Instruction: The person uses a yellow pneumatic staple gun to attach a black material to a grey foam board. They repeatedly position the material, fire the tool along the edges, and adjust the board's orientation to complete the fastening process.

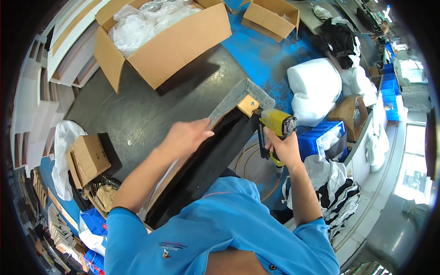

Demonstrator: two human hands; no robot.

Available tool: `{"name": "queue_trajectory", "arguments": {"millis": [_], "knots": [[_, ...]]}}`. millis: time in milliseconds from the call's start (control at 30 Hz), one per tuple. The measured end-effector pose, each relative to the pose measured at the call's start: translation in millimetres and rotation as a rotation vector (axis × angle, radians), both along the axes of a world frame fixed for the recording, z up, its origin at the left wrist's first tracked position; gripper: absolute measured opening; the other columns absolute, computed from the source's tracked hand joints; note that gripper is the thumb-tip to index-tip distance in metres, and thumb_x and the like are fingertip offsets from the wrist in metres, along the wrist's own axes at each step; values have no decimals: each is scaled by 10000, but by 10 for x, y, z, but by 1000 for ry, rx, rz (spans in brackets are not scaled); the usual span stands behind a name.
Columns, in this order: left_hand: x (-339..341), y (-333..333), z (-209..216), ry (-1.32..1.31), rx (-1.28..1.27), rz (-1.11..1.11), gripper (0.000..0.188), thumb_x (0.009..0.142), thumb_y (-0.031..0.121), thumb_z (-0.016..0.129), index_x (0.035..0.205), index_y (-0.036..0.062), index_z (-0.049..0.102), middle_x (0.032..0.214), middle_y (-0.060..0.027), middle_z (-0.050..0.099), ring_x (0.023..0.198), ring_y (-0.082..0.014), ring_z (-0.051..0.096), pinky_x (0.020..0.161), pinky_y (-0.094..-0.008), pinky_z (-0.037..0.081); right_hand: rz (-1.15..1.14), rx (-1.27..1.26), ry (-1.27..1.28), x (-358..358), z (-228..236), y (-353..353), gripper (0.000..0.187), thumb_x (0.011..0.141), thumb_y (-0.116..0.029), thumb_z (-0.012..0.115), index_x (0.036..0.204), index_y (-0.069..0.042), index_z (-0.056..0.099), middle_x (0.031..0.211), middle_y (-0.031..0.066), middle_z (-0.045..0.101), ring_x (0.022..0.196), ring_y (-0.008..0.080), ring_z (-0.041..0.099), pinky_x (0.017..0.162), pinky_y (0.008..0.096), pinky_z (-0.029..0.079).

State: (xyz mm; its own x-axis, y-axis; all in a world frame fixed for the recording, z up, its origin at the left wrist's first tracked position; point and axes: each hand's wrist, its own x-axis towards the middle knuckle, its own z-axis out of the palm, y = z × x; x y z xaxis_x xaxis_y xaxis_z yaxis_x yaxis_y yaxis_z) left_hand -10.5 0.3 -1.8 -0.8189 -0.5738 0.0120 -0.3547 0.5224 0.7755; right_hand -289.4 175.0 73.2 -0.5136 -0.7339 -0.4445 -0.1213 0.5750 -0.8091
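Note:
A yellow-and-black pneumatic staple gun (pixel 274 120) is gripped in my right hand (pixel 285 147), its nose against the edge of a long frame by a wooden corner block (pixel 248 105). An air hose (pixel 271 190) runs down from the tool's handle. Grey fabric (pixel 247 87) wraps the frame's far end, and black cloth (pixel 206 160) covers its underside. My left hand (pixel 187 137) rests on the frame's left edge, its fingers bent at the grey fabric. Whether those fingers pinch the fabric is hard to see.
A large carton (pixel 183 46) of bubble wrap stands ahead on the grey floor, with a smaller open carton (pixel 270 20) beyond. White foam rolls (pixel 314 89), a blue bin (pixel 321 140) and striped cloth (pixel 341 201) crowd the right. A small box (pixel 89 158) lies left; white panels (pixel 75 62) stand behind.

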Motion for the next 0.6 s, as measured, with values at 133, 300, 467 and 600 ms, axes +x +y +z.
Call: {"name": "queue_trajectory", "arguments": {"millis": [133, 300, 467, 600], "knots": [[-171, -989, -1204, 60, 454, 223, 587, 1138, 503, 444, 1276, 14, 737, 1214, -89, 757, 1173, -231, 678, 1070, -335, 493, 77, -69, 5, 116, -1, -255, 285, 977, -246, 773, 1089, 13, 736, 764, 23, 697, 626, 91, 639, 587, 289, 515], [-732, -543, -1520, 199, 1216, 93, 638, 1144, 509, 398, 1660, 139, 335, 1691, -80, 356, 1547, -241, 349, 1264, -377, 295, 79, 21, 78, 195, 51, -201, 294, 976, -251, 783, 1105, 6, 725, 788, 16, 694, 635, 86, 638, 598, 285, 519], [-581, -512, -752, 276, 844, -129, 615, 1154, 421, 368, 1716, 242, 193, 1761, -158, 203, 1626, -320, 199, 1313, -424, 199, 8, 67, 73, 291, 80, -216, 322, 974, -250, 788, 1150, 9, 711, 825, 18, 701, 638, 88, 635, 600, 283, 520], [-568, -356, -407, 153, 397, -111, 589, 1141, 276, 413, 1702, 222, 240, 1744, -207, 224, 1590, -367, 288, 1287, -446, 278, 121, 39, 49, 180, 122, -187, 335, 964, -257, 808, 1144, 9, 710, 812, 17, 697, 632, 79, 627, 586, 279, 513]]}}
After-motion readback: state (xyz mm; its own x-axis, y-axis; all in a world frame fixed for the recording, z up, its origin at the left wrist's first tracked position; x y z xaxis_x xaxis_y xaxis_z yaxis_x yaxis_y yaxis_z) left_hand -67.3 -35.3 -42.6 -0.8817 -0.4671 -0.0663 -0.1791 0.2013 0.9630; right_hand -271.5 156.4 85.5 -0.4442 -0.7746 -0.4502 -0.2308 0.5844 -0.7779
